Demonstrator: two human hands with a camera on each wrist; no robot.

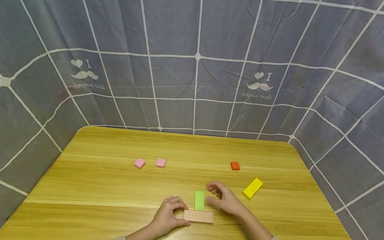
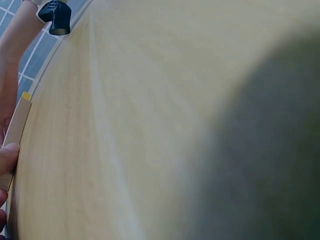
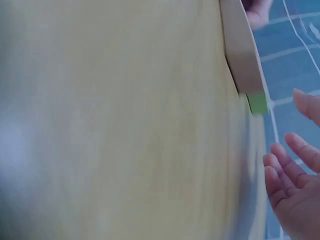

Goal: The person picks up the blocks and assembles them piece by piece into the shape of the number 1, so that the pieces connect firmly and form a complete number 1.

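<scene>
Head view, tabletop (image 1: 110, 188): smooth, yellow-brown wood grain, rounded far corners.
Head view, curtain (image 1: 171, 77): creased grey-blue cloth crossed by pale lines, behind the tabletop.
Head view, pale block (image 1: 198, 216): plain wood-toned oblong, lying crosswise near the person.
Head view, left hand (image 1: 169, 215): thumb and fingers pinch the pale block's left end.
Head view, green block (image 1: 199, 201): flat oblong, its near end against the pale block's far long side.
Head view, right hand (image 1: 225, 199): fingers loosely curved, thumb apart, holding nothing, just beside the green block.
Head view, yellow block (image 1: 252, 188): oblong, set slantwise, right of the right hand.
Head view, small squares: red block (image 1: 235, 166) far right, left pink block (image 1: 139, 163) and right pink block (image 1: 161, 163) far left.
Left wrist view, pale block: straight-edged, the left thumb against its side.
Right wrist view, right hand: fingers and thumb spread, apart from the pale block.
</scene>
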